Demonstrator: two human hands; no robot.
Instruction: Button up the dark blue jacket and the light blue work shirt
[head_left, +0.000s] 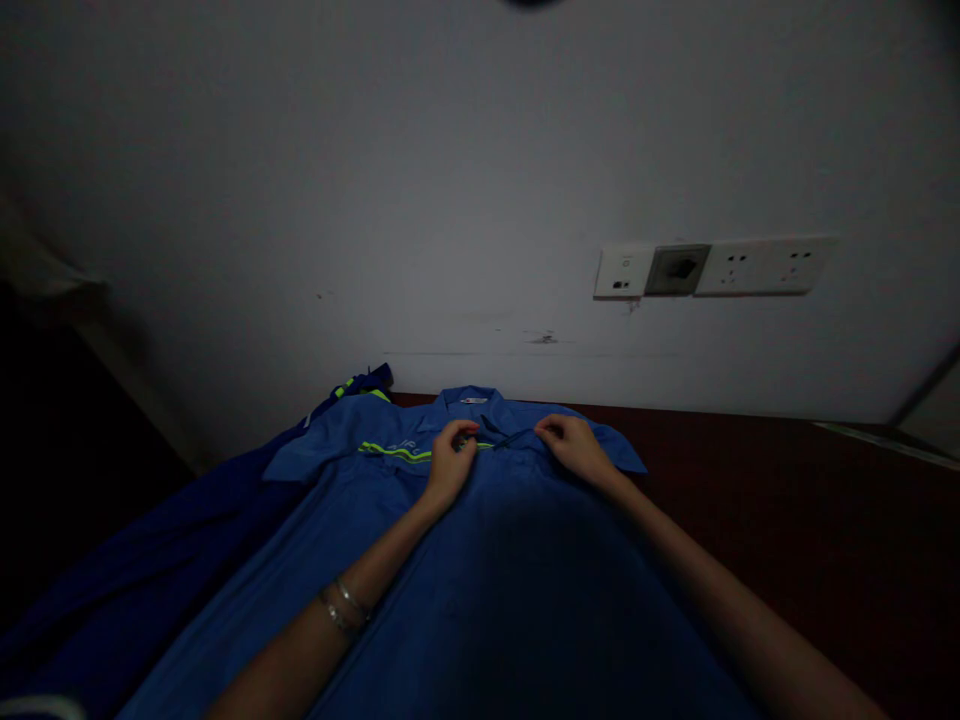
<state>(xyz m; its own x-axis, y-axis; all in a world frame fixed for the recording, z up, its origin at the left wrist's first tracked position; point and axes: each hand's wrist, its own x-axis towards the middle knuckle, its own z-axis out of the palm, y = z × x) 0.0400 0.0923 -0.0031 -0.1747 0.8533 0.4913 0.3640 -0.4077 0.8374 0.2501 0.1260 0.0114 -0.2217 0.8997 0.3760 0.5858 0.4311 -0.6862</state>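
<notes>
Evidently, the blue shirt [375, 505] lies spread beneath both hands, its collar [471, 397] just beyond them. The left hand [451, 462] curls beside the yellow stripe [401, 455], thumb and forefinger slightly parted; the right hand [576, 447] brings its fingertips together over the chest. Whether either grips cloth, one cannot tell.

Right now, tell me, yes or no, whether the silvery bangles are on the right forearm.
No: the silvery bangles are on the left forearm, while the right forearm is bare up to the right hand.
</notes>
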